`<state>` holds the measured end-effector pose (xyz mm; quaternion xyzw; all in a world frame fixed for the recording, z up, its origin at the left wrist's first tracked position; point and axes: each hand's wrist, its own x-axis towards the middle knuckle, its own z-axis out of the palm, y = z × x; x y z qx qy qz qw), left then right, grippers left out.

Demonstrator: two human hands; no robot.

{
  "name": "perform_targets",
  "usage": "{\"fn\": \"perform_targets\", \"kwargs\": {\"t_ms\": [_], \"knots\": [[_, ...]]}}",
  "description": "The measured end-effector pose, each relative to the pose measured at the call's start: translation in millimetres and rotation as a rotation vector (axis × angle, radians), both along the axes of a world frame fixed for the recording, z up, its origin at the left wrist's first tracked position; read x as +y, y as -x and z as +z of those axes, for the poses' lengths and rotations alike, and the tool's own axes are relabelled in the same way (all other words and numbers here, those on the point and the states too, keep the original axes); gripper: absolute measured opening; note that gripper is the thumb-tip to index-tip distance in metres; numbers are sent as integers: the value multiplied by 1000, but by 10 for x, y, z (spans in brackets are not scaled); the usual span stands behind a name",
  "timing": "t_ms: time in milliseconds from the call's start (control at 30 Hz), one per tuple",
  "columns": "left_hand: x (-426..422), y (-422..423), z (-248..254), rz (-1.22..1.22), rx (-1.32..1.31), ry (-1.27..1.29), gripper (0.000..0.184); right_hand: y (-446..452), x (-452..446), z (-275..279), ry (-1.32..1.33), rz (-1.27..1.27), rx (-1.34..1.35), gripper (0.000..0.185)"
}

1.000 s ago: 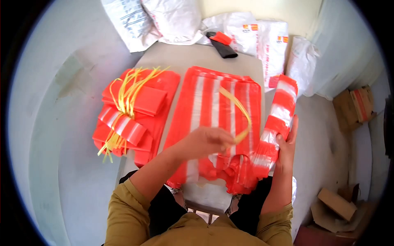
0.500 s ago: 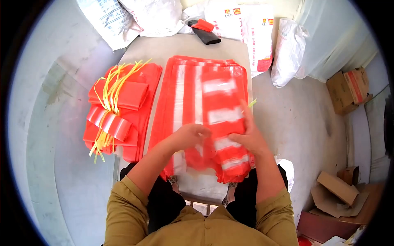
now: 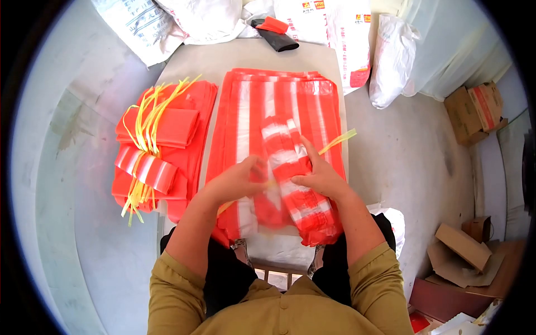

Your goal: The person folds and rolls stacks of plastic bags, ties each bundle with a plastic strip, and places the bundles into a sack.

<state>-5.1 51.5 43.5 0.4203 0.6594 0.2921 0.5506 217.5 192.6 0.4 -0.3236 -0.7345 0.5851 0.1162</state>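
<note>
A: ok so what are the hands up to?

B: Right hand point(image 3: 325, 177) has its thumb and fingers part-open around the striped roll point(image 3: 296, 181), just right of centre, above the striped sheets point(image 3: 240, 120). Yellow strip point(image 3: 338, 142) pokes out beside it.

A: And the left hand point(image 3: 241, 177)?

B: Left of the roll, fingers curled but blurry, can't tell if it's gripping anything. Yellow-tied red bundles point(image 3: 162, 125) sit at frame left.
</note>
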Motion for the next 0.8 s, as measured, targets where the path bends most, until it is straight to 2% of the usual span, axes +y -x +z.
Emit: {"fn": "perform_targets", "kwargs": {"t_ms": [67,167,367,467,567,667,800], "knots": [[-38,94,-140,-19,-8,-59,37,18,-4,-35,-15,-11,15,107],[-38,104,-312,120,-187,-100,29,64,-42,-49,207,-35,164,106],[-22,30,-445,194,-163,-96,25,146,-140,-67,53,57,12,104],[-32,94,-419,202,-173,-77,22,160,-175,37,69,60,58,103],[-16,198,-600,170,-143,-108,20,187,-165,-2,122,53,137,102],[-1,175,-717,234,-157,-102,19,221,-186,67,136,56,66,100],[1,121,-702,271,-51,-109,22,248,-170,-134,-40,112,80,98]]}}
